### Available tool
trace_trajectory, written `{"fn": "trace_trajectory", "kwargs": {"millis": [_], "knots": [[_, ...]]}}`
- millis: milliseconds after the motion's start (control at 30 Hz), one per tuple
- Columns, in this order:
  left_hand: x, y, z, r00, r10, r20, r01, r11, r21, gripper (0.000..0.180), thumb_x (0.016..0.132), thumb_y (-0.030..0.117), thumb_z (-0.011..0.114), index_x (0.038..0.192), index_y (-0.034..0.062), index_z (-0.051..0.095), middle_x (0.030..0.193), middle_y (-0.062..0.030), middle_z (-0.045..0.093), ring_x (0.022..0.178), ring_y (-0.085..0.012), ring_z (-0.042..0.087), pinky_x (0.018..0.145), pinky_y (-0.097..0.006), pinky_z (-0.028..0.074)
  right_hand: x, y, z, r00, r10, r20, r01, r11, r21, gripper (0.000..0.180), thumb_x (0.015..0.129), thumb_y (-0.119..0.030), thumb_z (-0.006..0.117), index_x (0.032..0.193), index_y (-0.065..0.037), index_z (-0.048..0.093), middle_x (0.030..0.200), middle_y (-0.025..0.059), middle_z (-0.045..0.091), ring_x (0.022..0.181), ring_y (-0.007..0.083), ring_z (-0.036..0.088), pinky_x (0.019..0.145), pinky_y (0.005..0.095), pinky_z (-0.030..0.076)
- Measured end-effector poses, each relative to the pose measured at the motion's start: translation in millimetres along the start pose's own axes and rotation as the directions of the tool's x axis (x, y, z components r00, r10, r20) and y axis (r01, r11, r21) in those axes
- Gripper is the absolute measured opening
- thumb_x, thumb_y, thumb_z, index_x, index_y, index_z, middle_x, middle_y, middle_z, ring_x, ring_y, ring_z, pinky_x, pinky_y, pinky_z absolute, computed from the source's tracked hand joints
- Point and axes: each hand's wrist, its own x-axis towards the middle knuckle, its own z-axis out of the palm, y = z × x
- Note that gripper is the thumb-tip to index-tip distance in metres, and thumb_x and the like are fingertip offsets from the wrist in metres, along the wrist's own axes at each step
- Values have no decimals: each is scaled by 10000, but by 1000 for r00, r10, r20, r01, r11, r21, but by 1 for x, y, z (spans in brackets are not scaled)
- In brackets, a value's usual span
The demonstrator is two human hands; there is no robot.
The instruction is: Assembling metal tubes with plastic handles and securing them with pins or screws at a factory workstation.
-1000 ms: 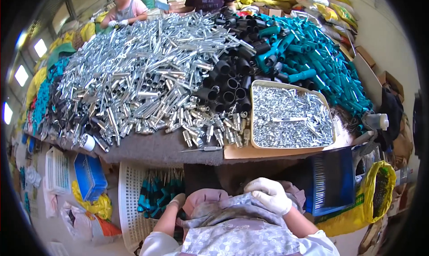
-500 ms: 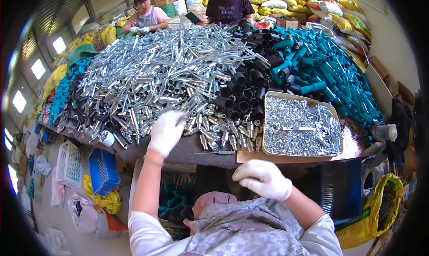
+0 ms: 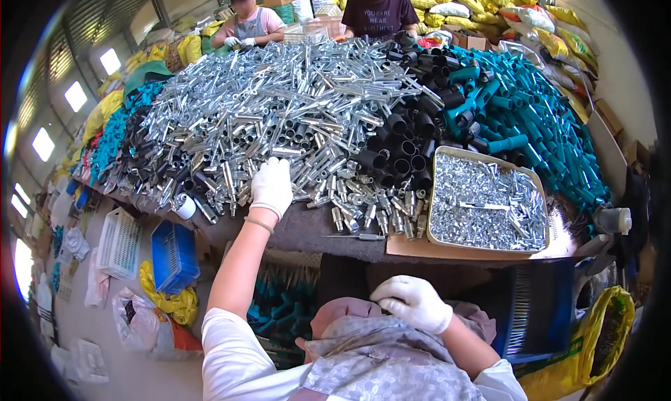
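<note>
My left hand (image 3: 272, 186), in a white glove, reaches to the front of a heap of shiny metal tubes (image 3: 293, 86). Its fingers are bent and bunched against the heap; whatever they grip is hidden. A short chrome tube (image 3: 286, 151) lies right at the fingertips. Close to my body, over my lap, my gloved right hand (image 3: 417, 303) hangs with curled fingers. Anything inside it stays out of sight. Small chrome fittings (image 3: 381, 216) line the table edge between the hands, with a thin screwdriver-like tool (image 3: 356, 237) in front of them.
A metal tray (image 3: 489, 202) full of small metal pieces stands right of centre on cardboard. Black sleeves (image 3: 402, 149) and teal handles (image 3: 517, 121) are heaped behind it. Two people stand across the table. A blue crate (image 3: 175, 255) and a white crate (image 3: 119, 240) are at lower left.
My left hand has moved forward onto the heap of metal tubes. My right hand has dropped slightly toward my lap. The dark device one person across held has gone from view.
</note>
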Motion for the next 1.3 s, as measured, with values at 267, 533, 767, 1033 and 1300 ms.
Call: {"fn": "trace_trajectory", "kwargs": {"millis": [267,533,767,1033,1300], "knots": [[-22,-9,-24,974,-211,83,225,860,-458,264,859,206,679,1088,77,654,1040,-175,705,975,-366,695,853,-455,554,-2,2,25,970,241,11,-204,795,572,202,988,-133,626,1103,9,712,1031,98,721,974,189,683,878,342,549],[-102,83,-86,875,474,-99,-264,296,-918,234,868,124,717,1082,33,702,978,-137,692,948,-301,691,854,-375,543,9,18,38,892,403,206,-180,-102,978,675,1047,-524,511,1497,-24,460,1028,101,681,782,170,603,735,322,515],[-20,30,-35,993,-53,-104,-23,783,-621,265,937,275,646,1099,77,715,1080,-153,702,1014,-347,675,901,-426,534,-18,44,51,894,389,223,-241,-1,970,477,1005,-393,640,1326,-48,561,873,13,566,640,70,425,517,228,325],[15,29,-11,999,-40,-31,8,723,-691,346,822,188,732,1120,13,712,1074,-176,728,1003,-318,698,905,-396,530,-23,20,39,873,479,90,-312,409,858,507,965,-256,695,1388,-35,521,1024,24,628,780,84,542,658,244,459],[-111,96,-52,966,253,-61,-95,124,-988,254,818,81,805,1054,11,740,921,-64,699,819,-154,641,722,-341,523,-58,26,26,734,652,-187,-231,499,835,415,919,-125,691,1293,-24,544,1034,74,649,783,116,586,674,265,497]]}}
